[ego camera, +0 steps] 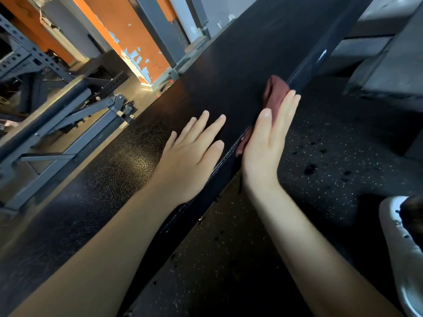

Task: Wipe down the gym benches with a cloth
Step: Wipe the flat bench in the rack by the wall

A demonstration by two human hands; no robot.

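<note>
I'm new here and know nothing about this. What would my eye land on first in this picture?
First, the two bare hands in the middle: the left hand lies flat on top of the long black padded bench, while the right hand presses a dark red cloth against the bench's right side edge with straight fingers. Next, the orange wall with flaking paint at upper left, behind a second bench on a grey steel frame.

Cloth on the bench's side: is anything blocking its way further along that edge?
Nothing visible. The right hand presses the cloth against the bench side, which runs bare ahead; the left hand rests on top, out of the way.
</note>
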